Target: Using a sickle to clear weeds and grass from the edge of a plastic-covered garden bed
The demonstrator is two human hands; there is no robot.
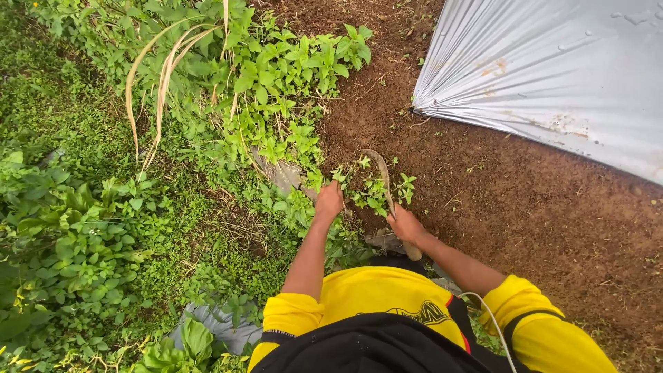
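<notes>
We look down on our right hand (404,224), closed about the wooden handle of a sickle (385,185); the curved blade arcs up and left over a small clump of weeds (366,188), its tip lost among the leaves; the handle's lower end shows below the fist. Our left hand (329,200) is closed on stems at the clump's left side, its fingers hidden by foliage, so how much it holds we cannot tell. Our yellow sleeves (290,314) and a dark strap cover the ground nearest us; the feet are hidden. Dense green growth (83,235) crowds the left; bare brown soil (539,214) lies open to the right, bounded above by the edge of a silver plastic sheet (552,69), cut off by the frame.
</notes>
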